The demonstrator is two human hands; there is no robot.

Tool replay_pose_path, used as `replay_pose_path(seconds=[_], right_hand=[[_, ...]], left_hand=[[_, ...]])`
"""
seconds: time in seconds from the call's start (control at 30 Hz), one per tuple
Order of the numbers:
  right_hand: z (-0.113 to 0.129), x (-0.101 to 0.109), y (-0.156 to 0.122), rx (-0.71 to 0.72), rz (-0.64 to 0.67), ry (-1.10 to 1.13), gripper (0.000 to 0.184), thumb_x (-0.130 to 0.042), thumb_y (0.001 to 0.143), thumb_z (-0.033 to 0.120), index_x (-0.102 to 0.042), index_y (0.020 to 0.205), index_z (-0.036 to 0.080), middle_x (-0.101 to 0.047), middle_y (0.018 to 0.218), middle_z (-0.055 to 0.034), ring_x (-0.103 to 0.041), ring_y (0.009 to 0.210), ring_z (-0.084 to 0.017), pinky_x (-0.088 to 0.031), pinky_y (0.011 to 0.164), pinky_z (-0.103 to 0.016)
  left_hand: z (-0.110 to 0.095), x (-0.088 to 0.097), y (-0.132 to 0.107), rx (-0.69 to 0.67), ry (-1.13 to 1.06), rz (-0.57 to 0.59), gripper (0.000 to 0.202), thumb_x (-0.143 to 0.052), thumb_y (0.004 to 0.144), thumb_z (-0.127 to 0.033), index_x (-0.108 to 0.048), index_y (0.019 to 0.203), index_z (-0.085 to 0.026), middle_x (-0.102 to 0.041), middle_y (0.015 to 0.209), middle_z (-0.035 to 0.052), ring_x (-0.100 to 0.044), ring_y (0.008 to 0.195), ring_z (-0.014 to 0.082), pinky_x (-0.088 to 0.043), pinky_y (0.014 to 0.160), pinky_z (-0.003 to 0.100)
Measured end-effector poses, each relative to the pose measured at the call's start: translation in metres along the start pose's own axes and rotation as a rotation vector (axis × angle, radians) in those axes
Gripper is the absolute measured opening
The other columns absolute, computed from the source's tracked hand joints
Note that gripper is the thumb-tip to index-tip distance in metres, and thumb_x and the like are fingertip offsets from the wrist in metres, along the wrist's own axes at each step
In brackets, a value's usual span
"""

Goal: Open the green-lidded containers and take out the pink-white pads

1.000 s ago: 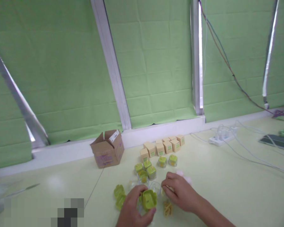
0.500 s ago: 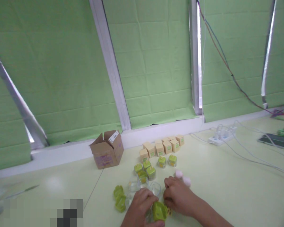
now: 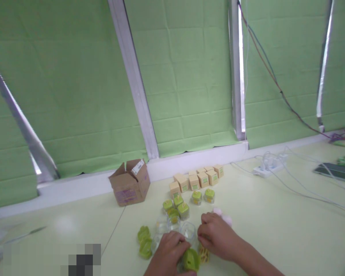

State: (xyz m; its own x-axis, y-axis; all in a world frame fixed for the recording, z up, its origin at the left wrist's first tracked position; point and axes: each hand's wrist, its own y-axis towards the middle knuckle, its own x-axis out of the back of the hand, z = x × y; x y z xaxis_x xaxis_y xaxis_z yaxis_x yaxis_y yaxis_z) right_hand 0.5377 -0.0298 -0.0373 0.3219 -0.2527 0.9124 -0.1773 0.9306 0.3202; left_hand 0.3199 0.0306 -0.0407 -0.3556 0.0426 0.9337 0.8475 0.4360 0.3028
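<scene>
My left hand (image 3: 167,253) is pinching the green lid (image 3: 191,260), probably light, slick plastic best held by its rim, low on the surface (image 3: 276,230), while my right hand's (image 3: 217,237) curled grip is hiding its hold.

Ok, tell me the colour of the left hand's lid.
The lid is lime green; head view.

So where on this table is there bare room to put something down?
Bare table lies right of the right hand, short of the cables, and in front of the cardboard box, left of the loose lids. Crowded: jars and tan boxes beyond the left hand, which grips a green lid.
</scene>
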Motion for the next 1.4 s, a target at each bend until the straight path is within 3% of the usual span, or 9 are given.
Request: replay_pose_path(seconds=[0.2,0.37,0.63,0.93,1.17,1.3,1.4], right_hand=[[0.0,0.001,0.0,-0.006,0.002,0.002,0.013,-0.059,0.081,0.024,-0.068,0.073,0.02,-0.059,0.08,-0.0036,-0.053,0.082,-0.019,-0.03,0.071,-0.029],[0.0,0.003,0.0,-0.007,0.003,0.002,0.014,-0.058,0.082,0.024,-0.068,0.073,0.019,-0.059,0.079,-0.0041,-0.054,0.081,-0.019,-0.031,0.07,-0.029],[0.001,0.002,-0.001,-0.03,-0.025,0.095,0.013,-0.058,0.082,0.024,-0.069,0.077,0.02,-0.061,0.08,-0.0039,-0.056,0.082,-0.019,-0.033,0.074,-0.028],[0.001,-0.005,0.004,-0.082,-0.124,0.233,0.021,-0.053,0.09,0.03,-0.066,0.077,0.019,-0.062,0.076,-0.0024,-0.057,0.077,-0.017,-0.035,0.071,-0.026],[0.0,-0.008,0.033,-0.217,-0.116,0.262,0.018,-0.053,0.09,0.034,-0.063,0.094,0.02,-0.066,0.081,-0.0021,-0.06,0.079,-0.018,-0.038,0.072,-0.026],[-0.003,-0.013,0.059,-0.319,-0.104,0.231,0.04,-0.059,0.085,0.043,-0.057,0.115,0.016,-0.068,0.096,-0.0083,-0.062,0.09,-0.022,-0.04,0.076,-0.028],[-0.006,-0.019,0.077,-0.36,-0.076,0.211,0.053,-0.065,0.078,0.051,-0.056,0.115,0.014,-0.068,0.102,-0.0124,-0.063,0.093,-0.025,-0.042,0.075,-0.03]], left_hand=[[-0.002,0.012,-0.002,0.061,0.009,-0.036,0.037,-0.082,0.053,-0.019,-0.065,0.085,-0.021,-0.061,0.098,0.0023,-0.054,0.096,0.0235,-0.041,0.091,0.037],[0.001,0.017,-0.005,0.106,0.059,-0.07,0.031,-0.079,0.059,-0.021,-0.064,0.086,-0.022,-0.061,0.101,0.003,-0.053,0.101,0.0255,-0.039,0.094,0.04],[0.006,0.015,-0.007,0.151,0.088,-0.105,0.033,-0.08,0.057,-0.024,-0.065,0.086,-0.023,-0.061,0.105,0.0034,-0.053,0.104,0.0271,-0.039,0.095,0.041],[0.005,0.013,-0.008,0.066,0.112,-0.152,0.047,-0.081,0.055,-0.023,-0.065,0.099,-0.022,-0.062,0.113,0.0077,-0.056,0.107,0.0303,-0.043,0.096,0.046],[0.005,0.004,-0.003,0.038,0.109,-0.281,0.027,-0.071,0.07,-0.018,-0.065,0.096,-0.024,-0.063,0.108,0.0073,-0.06,0.103,0.0269,-0.049,0.09,0.042],[0.006,0.001,-0.004,0.065,0.092,-0.32,0.022,-0.067,0.074,-0.016,-0.064,0.095,-0.024,-0.062,0.108,0.0081,-0.059,0.102,0.0266,-0.05,0.089,0.042],[0.009,0.0,-0.005,0.053,0.094,-0.344,0.022,-0.065,0.075,-0.015,-0.064,0.095,-0.023,-0.062,0.105,0.0079,-0.06,0.1,0.0258,-0.05,0.088,0.041]])
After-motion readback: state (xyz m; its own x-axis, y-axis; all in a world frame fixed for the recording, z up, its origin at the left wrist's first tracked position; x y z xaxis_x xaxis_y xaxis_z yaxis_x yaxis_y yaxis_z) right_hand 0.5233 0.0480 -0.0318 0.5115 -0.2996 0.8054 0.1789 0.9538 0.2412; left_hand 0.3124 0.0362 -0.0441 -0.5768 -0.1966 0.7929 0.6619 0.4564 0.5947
